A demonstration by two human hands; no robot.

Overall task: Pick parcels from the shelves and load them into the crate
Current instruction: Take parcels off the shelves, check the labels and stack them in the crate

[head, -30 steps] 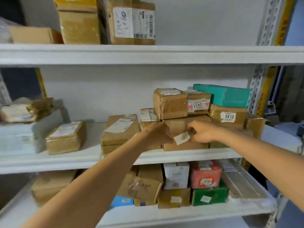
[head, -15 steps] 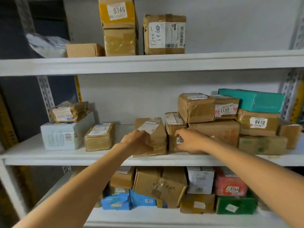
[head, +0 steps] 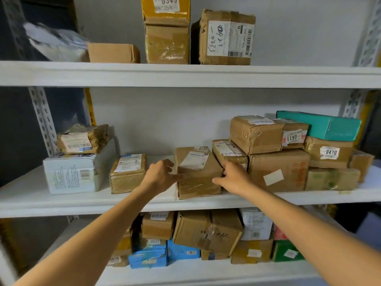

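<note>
A brown taped parcel (head: pixel 199 178) with a white label on top sits at the front of the middle shelf (head: pixel 61 203). My left hand (head: pixel 159 176) holds its left edge, thumb on the front face and fingers along the side. My right hand (head: pixel 235 178) holds its right edge the same way, fingers tucked between it and the narrow parcel (head: pixel 227 151) beside it. The parcel rests flat on the shelf. No crate is in view.
To the right is a stack of brown boxes (head: pixel 278 172) topped by a teal box (head: pixel 321 126). On the left are a small brown parcel (head: pixel 127 174) and a white box (head: pixel 72 174). The upper shelf (head: pixel 185 74) and the lower shelf (head: pixel 206 273) hold more parcels.
Both hands moved left from the large brown box to the labelled parcel and now hold its two sides. The view shifted left and up.
</note>
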